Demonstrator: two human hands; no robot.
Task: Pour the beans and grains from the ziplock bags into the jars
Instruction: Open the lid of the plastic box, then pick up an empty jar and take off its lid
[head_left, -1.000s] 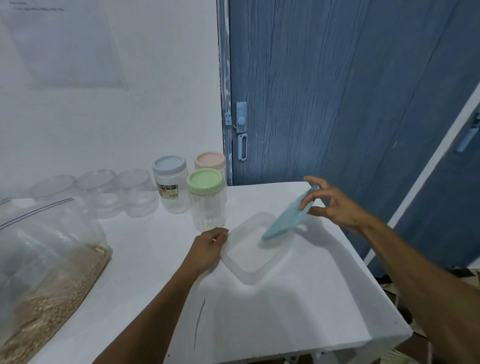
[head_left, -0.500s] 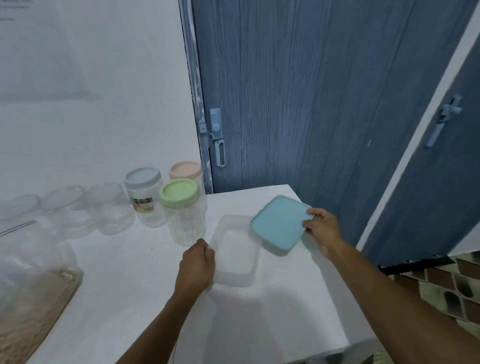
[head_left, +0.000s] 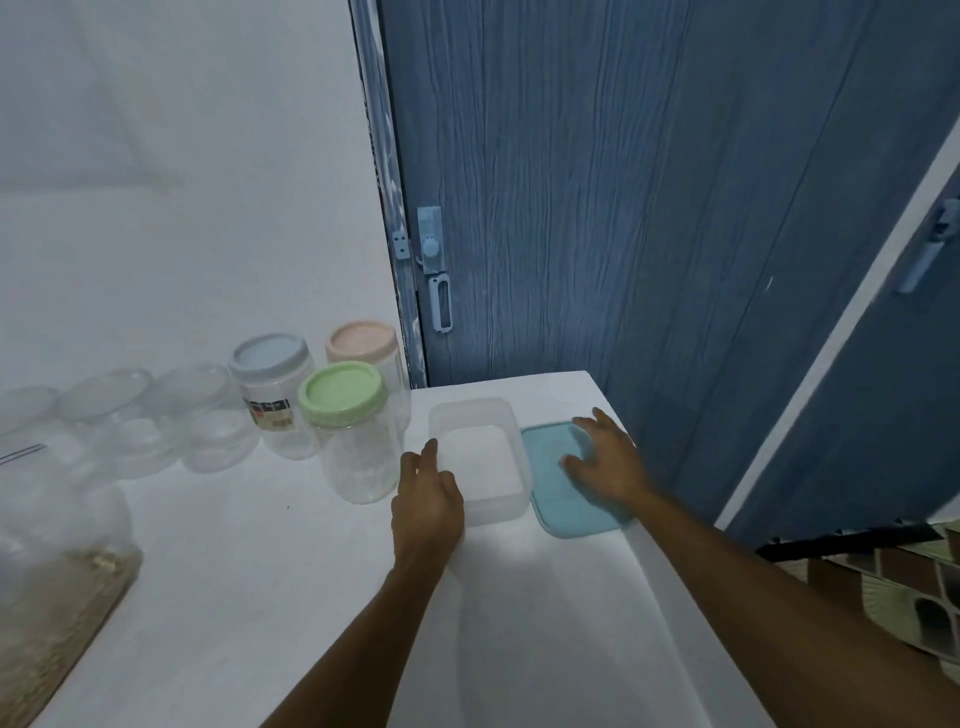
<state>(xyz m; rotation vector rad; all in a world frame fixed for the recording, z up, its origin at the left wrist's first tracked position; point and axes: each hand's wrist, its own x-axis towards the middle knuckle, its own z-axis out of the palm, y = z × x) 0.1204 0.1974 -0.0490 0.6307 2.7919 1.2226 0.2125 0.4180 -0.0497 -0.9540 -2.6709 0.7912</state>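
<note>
A clear rectangular container (head_left: 480, 415) stands open on the white table (head_left: 291, 582). My left hand (head_left: 426, 501) rests against its near left corner, fingers loosely bent along the wall. Its light blue lid (head_left: 556, 499) lies flat on the table just right of it. My right hand (head_left: 605, 460) lies on top of the lid with fingers spread. A ziplock bag (head_left: 57, 587) of brown grains sits at the far left, partly cut off. Jars with green (head_left: 344, 392), blue (head_left: 269, 358) and pink (head_left: 361, 340) lids stand behind the container.
Several clear lidded tubs (head_left: 202, 415) line the wall at the back left. A blue door (head_left: 623, 208) rises right behind the table's far edge. The table's right edge runs close beside the lid, with tiled floor (head_left: 883, 587) below.
My right hand carried the blue lid off the container, lowered it and laid it flat on the table to the right. My left hand stayed at the container's corner. The view shifted right.
</note>
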